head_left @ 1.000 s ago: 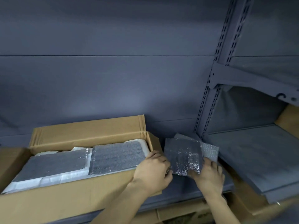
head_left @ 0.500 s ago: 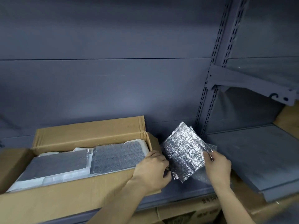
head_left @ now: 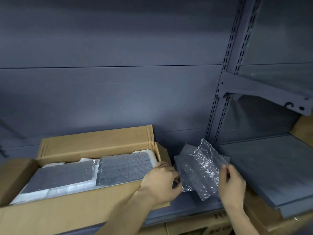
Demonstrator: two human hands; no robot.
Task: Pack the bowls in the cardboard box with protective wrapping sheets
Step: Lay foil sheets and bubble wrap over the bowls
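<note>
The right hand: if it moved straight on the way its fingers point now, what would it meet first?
The right hand points up and left, and its fingers already pinch the bubble wrap sheet. Going on, it would probably press into that sheet first, then toward the left hand holding the other edge. Depth is unclear.

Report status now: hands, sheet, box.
Left hand and right hand both pinch the bubble-wrap sheet. Sheet held beside open cardboard box. Nothing blocking.

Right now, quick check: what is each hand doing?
Left hand: pinches the left edge of the bubble wrap sheet, beside the cardboard box.
Right hand: pinches the sheet's right edge.
</note>
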